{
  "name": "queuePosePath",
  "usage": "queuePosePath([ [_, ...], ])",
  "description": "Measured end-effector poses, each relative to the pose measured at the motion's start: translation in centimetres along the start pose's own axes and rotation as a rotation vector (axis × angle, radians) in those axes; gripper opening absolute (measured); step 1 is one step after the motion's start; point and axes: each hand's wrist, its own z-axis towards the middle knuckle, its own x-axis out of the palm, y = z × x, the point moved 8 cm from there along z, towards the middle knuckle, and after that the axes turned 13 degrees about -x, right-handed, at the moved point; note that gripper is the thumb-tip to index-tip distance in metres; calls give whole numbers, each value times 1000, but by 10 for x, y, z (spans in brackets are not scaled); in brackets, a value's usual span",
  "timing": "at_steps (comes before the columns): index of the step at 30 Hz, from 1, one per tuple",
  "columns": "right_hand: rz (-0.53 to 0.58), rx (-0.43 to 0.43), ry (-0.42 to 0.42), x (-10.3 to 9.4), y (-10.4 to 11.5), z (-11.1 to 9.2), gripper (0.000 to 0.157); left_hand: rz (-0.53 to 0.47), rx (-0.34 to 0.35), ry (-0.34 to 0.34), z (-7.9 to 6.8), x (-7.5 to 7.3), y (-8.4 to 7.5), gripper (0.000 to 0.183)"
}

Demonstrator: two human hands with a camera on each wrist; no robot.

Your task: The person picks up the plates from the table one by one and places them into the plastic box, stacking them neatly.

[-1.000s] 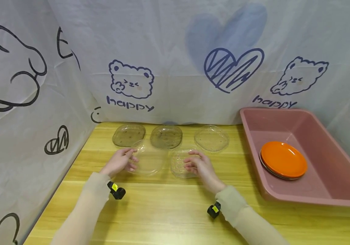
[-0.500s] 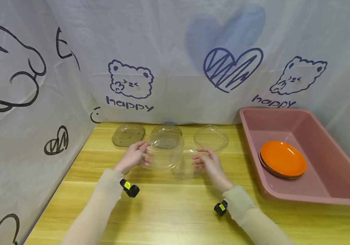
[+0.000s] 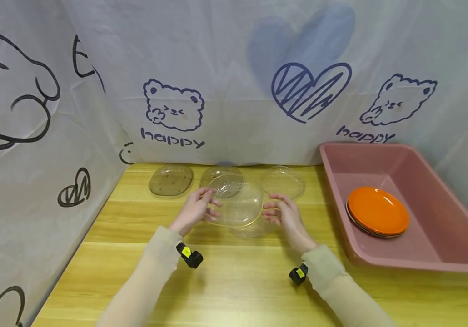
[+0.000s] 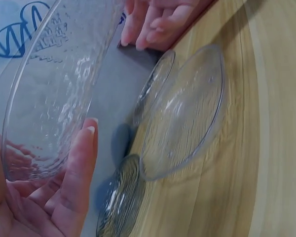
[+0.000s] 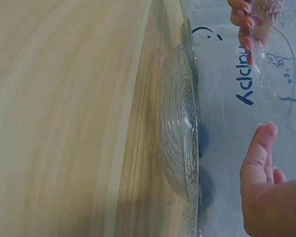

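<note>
My left hand (image 3: 194, 211) holds a clear textured plate (image 3: 240, 206) by its left edge, raised above the table and tilted. In the left wrist view, the thumb and fingers grip the rim of this plate (image 4: 59, 94). Close to the plate's right edge is my right hand (image 3: 289, 222), its fingers slightly bent; whether they touch the rim I cannot tell. Another clear plate (image 3: 250, 232) lies on the table below, partly hidden behind the raised one. It shows whole as a clear plate (image 4: 187, 113) in the left wrist view.
Along the back of the wooden table (image 3: 234, 281) lie a grey plate (image 3: 171, 180), a second grey plate (image 3: 217, 175) and a clear plate (image 3: 284, 179). At right stands a pink basin (image 3: 442, 236) with an orange plate (image 3: 377, 210) stacked on others. A printed cloth (image 3: 234, 113) hangs behind.
My left hand has carried the clear plate rightward, over the middle, and its face has tilted. My right hand has shifted slightly right, and the plate's edge now reaches its fingers.
</note>
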Motion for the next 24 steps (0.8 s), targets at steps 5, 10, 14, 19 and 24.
queuePosePath([
  [5,13,11,5,-1,1,1,41,-31,16,-19,1,11,-3,44],
  [10,39,29,21,-2,2,3,43,-57,28,-36,1,21,-6,43],
  [14,80,42,32,-1,2,6,46,-80,42,-47,2,27,-6,41],
  [19,85,51,53,-1,1,8,51,-80,48,-59,4,34,-4,40],
  [24,83,35,79,0,3,7,58,-95,64,-54,3,43,-6,41],
])
